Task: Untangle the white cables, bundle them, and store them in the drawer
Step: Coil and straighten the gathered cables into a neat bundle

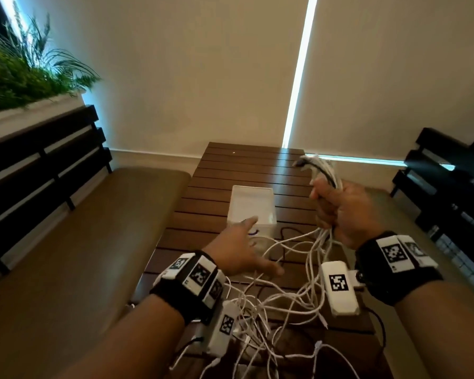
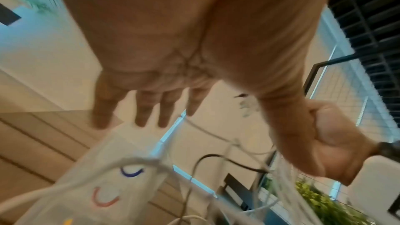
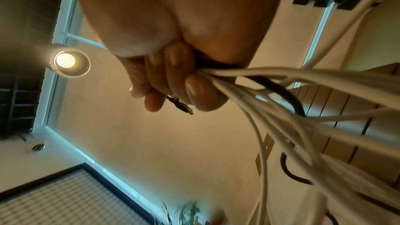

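My right hand (image 1: pixel 337 207) is raised above the table and grips a bunch of white cables (image 1: pixel 293 272) together with a black cable (image 1: pixel 326 173); their ends stick out above the fist. The right wrist view shows the fingers (image 3: pixel 173 81) curled round the white cables (image 3: pixel 292 109), with a black USB plug (image 3: pixel 184 108) poking out. From the fist the strands hang into a tangle on the near tabletop. My left hand (image 1: pixel 244 244) reaches forward with straight fingers (image 2: pixel 142 110), holding nothing, over the white drawer unit (image 1: pixel 251 212), whose top drawer stands open.
The slatted wooden table (image 1: pixel 230 170) runs away from me. Padded benches with dark slatted backs (image 1: pixel 39 170) flank it on both sides. A planter with green plants (image 1: pixel 19 72) sits on the left. Blinds hang behind the table. A thin black cable (image 1: pixel 379 326) trails at the near right.
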`<state>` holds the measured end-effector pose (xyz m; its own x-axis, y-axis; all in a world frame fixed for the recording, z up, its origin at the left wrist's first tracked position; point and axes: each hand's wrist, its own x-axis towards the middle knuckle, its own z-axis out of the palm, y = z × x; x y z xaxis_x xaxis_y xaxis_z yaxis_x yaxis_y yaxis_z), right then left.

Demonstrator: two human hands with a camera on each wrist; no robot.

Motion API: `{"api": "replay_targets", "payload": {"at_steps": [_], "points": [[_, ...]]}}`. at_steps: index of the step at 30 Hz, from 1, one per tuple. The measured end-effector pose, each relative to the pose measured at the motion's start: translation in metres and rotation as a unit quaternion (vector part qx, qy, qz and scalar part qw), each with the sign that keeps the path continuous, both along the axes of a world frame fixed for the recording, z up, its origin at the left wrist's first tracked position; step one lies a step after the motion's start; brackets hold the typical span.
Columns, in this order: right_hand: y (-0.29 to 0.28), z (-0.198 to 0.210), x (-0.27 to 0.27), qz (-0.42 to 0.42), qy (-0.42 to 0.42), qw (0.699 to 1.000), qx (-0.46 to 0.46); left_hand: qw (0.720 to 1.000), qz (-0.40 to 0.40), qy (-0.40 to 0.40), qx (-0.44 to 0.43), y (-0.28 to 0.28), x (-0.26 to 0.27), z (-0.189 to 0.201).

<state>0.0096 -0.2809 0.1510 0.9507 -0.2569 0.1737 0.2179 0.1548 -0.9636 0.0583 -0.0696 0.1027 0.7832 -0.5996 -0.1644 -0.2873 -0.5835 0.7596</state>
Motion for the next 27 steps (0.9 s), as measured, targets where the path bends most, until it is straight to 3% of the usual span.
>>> {"api": "replay_targets", "payload": {"at_steps": [2,6,8,12,15,17,20,23,27], "points": [[0.015,-0.008,0.003,0.042,0.002,0.999,0.005,0.996,-0.012,-0.041,-0.082,-0.012,-0.01,0.016],[0.047,-0.016,0.008,0.155,-0.025,0.986,0.059,0.973,-0.047,0.022,-0.227,-0.033,-0.018,0.011],[0.056,-0.015,0.01,0.182,-0.045,0.979,0.075,0.962,-0.019,-0.001,-0.272,-0.037,-0.018,0.002],[0.058,-0.013,0.007,0.171,-0.037,0.983,0.058,0.948,0.017,0.034,-0.317,-0.039,-0.027,-0.015],[0.057,-0.011,0.005,0.142,-0.018,0.989,0.044,0.946,-0.031,0.089,-0.31,-0.032,-0.028,-0.021],[0.057,-0.007,0.003,0.12,-0.004,0.993,-0.008,0.919,-0.069,0.174,-0.346,-0.023,-0.023,-0.015],[0.061,-0.006,-0.001,0.115,0.023,0.984,-0.132,0.85,-0.015,0.279,-0.447,-0.018,-0.012,0.005],[0.07,-0.015,0.001,0.137,-0.003,0.947,-0.291,0.842,0.038,0.281,-0.458,-0.018,0.0,0.024],[0.074,-0.031,0.006,0.132,-0.023,0.923,-0.36,0.829,0.077,0.334,-0.441,-0.016,0.004,0.035]]}}
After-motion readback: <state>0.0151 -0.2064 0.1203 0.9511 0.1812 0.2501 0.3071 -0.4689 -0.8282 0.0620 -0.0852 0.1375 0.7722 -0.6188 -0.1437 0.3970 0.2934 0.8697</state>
